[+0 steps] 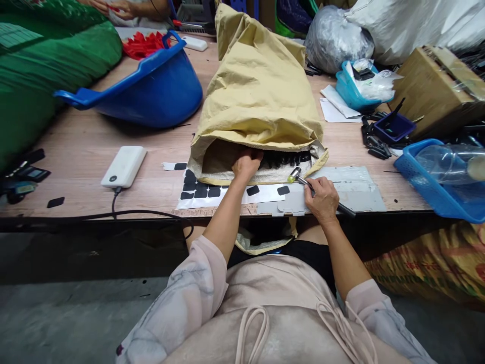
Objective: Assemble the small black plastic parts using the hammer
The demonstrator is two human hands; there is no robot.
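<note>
A big tan paper sack [257, 96] lies on the wooden table [87, 146] with its mouth towards me. My left hand [246, 164] reaches into that mouth, fingers curled among dark parts inside; what it grips is hidden. My right hand [322, 199] is closed round the handle of a small hammer [299, 178], whose head rests at the sack's right lip. Under the hands lies a white sheet [227, 194] bearing several black pads, beside a grey card [348, 187].
A tilted blue tub [151, 86] and a white power bank [124, 166] with its cable lie to the left. Blue baskets [435, 187], a cardboard box [435, 86] and plastic bags crowd the right. Another person's hands [121, 7] show at the far edge.
</note>
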